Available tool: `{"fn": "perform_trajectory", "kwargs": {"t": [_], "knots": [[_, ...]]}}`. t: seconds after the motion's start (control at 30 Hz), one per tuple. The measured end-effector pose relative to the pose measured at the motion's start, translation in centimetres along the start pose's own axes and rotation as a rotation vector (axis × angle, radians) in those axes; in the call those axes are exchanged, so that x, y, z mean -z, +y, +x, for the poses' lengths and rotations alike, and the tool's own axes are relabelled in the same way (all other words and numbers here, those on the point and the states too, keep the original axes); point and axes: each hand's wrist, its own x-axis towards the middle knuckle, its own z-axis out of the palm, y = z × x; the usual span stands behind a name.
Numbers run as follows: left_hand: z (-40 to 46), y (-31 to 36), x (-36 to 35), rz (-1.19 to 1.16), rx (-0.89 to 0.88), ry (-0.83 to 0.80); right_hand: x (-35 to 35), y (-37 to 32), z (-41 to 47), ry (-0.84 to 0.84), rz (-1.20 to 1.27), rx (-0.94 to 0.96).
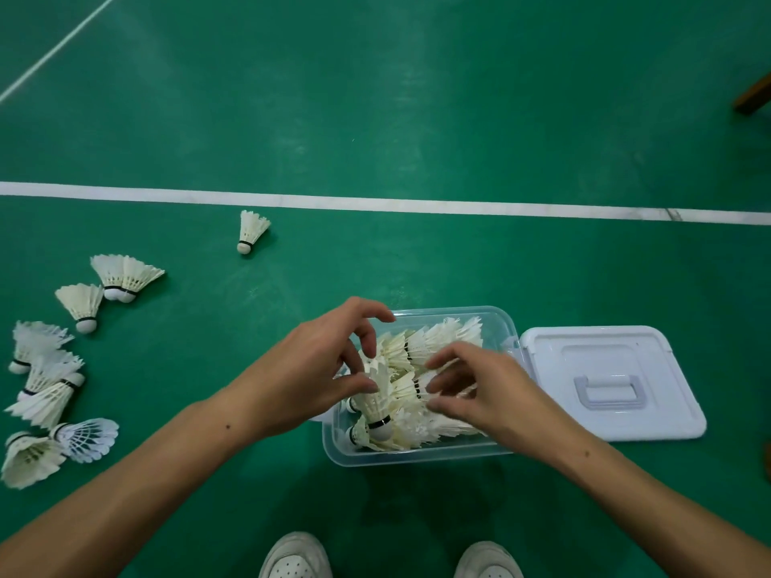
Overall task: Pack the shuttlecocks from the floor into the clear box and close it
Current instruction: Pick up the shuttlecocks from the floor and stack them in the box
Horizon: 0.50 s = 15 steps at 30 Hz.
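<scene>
No legible text or markings.

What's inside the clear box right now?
The clear box holds a heap of white shuttlecocks, with the left hand and right hand over them. The hands and the heap hide the box floor.

green court floor, loose shuttlecocks, clear box, white lid
</scene>
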Motion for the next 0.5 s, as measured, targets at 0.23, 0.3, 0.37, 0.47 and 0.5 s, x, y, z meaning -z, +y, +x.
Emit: {"fn": "perform_trajectory", "kwargs": {"t": [0.23,0.3,0.37,0.47,0.5], "knots": [[2.3,1.0,-0.1,-0.082,-0.085,-0.095,1.4,-1.8,1.8,0.022,0.078,0.274],[2.6,0.8,-0.2,-0.12,-0.122,-0.077,1.0,-1.5,2.0,0.013,0.076,0.291],[2.8,0.6,-0.5,-0.144,-0.145,-0.039,0.9,-1.0,1.9,0.031,0.043,0.302],[2.8,0.2,-1.0,-0.131,-0.2,0.08,1.2,-0.3,1.4,0.081,-0.021,0.317],[2.7,0.0,-1.1,-0.101,-0.216,0.123,1.3,0.0,1.1,0.111,-0.029,0.305]]}}
